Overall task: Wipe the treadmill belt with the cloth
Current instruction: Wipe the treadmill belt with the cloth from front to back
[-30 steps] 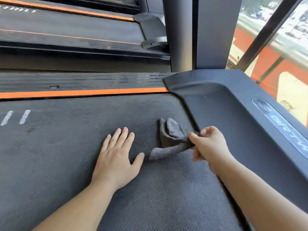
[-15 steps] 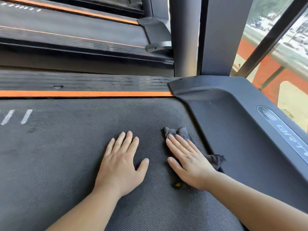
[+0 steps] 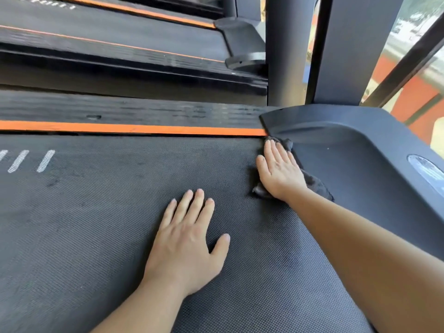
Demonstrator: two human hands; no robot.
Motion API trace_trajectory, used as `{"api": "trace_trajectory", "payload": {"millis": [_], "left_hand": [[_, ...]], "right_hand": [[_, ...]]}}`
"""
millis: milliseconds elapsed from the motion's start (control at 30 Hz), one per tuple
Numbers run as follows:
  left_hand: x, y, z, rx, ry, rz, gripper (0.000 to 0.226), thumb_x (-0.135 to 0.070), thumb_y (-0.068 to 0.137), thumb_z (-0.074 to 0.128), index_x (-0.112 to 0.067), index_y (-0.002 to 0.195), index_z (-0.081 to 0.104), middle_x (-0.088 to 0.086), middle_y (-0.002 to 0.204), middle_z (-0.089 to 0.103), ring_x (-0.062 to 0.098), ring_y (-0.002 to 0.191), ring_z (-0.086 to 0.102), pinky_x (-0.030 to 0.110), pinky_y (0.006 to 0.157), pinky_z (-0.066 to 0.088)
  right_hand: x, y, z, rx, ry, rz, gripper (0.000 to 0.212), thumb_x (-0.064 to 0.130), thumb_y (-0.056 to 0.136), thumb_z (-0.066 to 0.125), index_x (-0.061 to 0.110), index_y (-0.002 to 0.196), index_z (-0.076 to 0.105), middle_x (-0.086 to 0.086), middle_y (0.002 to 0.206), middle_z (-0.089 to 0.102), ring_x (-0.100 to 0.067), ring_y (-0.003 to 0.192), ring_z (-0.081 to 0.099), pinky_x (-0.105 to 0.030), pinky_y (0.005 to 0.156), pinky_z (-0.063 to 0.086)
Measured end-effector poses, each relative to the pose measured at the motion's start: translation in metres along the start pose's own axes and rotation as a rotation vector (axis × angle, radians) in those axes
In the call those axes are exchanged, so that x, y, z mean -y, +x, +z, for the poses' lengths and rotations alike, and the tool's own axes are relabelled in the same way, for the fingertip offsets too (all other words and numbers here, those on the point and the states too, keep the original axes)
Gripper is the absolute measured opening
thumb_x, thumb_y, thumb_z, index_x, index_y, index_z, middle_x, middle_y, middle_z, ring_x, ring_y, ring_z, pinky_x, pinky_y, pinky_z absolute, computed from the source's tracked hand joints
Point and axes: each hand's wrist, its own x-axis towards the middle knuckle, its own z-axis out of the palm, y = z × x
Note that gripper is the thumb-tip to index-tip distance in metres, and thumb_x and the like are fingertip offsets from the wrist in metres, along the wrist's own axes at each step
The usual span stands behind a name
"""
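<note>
Fingers [image 3: 189, 207] of left hand [image 3: 185, 246] straight & spread, palm flat on treadmill belt [image 3: 96, 224], gripping nothing. To its right & farther off, right hand [image 3: 281, 174] lies flat too, fingers straight & together, pressing dark grey cloth [image 3: 317, 186] onto belt's far-right corner. Cloth bunched under palm, its far end by orange strip [image 3: 132, 128], its right edge against motor cover [image 3: 372, 152]. Upright post [image 3: 286, 51] stands beyond.

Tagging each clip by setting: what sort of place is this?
Probably a gym: a dark textured treadmill belt edged by an orange stripe, a second treadmill alongside, large windows beyond.
</note>
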Motion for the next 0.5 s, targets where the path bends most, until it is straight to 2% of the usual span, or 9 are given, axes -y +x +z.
{"api": "trace_trajectory", "payload": {"millis": [133,233,300,367,500], "left_hand": [[0.002,0.002,0.002,-0.009,-0.011,-0.008,0.085,-0.073,0.093,0.019,-0.027,0.165,0.016,-0.005,0.173,0.000,0.012,0.158,-0.011,0.043,0.129,-0.001],[0.003,0.001,0.005,0.017,-0.008,-0.001,0.085,-0.073,0.093,0.021,-0.025,0.164,0.023,-0.003,0.173,0.007,0.013,0.159,-0.005,0.044,0.130,0.002],[0.003,0.000,0.005,0.017,-0.017,-0.002,0.085,-0.073,0.093,0.022,-0.024,0.163,0.025,-0.003,0.172,0.008,0.013,0.159,-0.003,0.044,0.130,0.004],[0.002,0.000,0.004,0.022,-0.017,-0.005,0.085,-0.073,0.093,0.021,-0.024,0.163,0.025,-0.003,0.172,0.008,0.013,0.159,-0.003,0.045,0.130,0.004],[0.000,0.001,0.003,0.011,-0.005,-0.001,0.086,-0.073,0.092,0.017,-0.025,0.164,0.019,-0.003,0.173,0.002,0.013,0.158,-0.009,0.044,0.129,0.001]], "right_hand": [[0.003,-0.087,-0.005,0.075,-0.046,-0.037,0.080,0.062,0.099,0.009,0.019,0.166,0.001,0.001,0.173,-0.007,-0.018,0.159,-0.011,-0.039,0.128,-0.007],[-0.001,-0.150,-0.015,0.186,-0.048,-0.048,0.070,0.062,0.102,0.004,0.031,0.165,-0.002,0.015,0.168,-0.017,-0.008,0.155,-0.021,-0.031,0.126,-0.014],[-0.008,-0.149,-0.028,0.276,-0.023,-0.056,0.065,0.062,0.104,0.008,0.037,0.164,-0.002,0.021,0.166,-0.018,-0.004,0.153,-0.023,-0.030,0.127,-0.012],[-0.014,-0.132,-0.033,0.333,-0.037,-0.081,0.070,0.068,0.101,0.009,0.040,0.164,-0.002,0.022,0.166,-0.019,-0.002,0.153,-0.023,-0.033,0.128,-0.010],[-0.011,-0.093,-0.020,0.285,-0.108,-0.056,0.083,0.077,0.097,0.014,0.034,0.164,-0.007,0.013,0.169,-0.021,-0.009,0.155,-0.024,-0.038,0.127,-0.012]]}}
